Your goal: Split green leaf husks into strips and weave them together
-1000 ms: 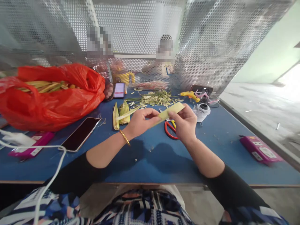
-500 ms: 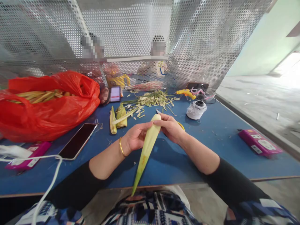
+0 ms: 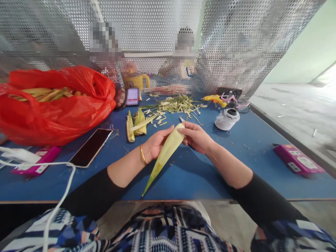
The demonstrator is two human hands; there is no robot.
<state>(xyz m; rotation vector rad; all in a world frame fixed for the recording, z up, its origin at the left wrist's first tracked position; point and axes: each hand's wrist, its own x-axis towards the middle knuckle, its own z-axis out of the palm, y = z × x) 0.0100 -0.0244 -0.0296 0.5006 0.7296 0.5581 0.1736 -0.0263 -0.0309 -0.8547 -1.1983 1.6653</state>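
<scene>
Pinching the pale husk [image 3: 167, 148] is the right hand [image 3: 196, 137]; the left hand [image 3: 156, 142], fingers hidden, has unclear grip.

Your view: bright daylight, strongest upper right; soft shadows on your desk [image 3: 210, 182]; edges stretched, far figures pixelated.

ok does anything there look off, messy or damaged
The pale leaf in the right hand has brownish marks near its pointed green tip, perhaps blemishes. Shredded plant scraps also lie strewn loose on the blue table, which looks untidy.
</scene>
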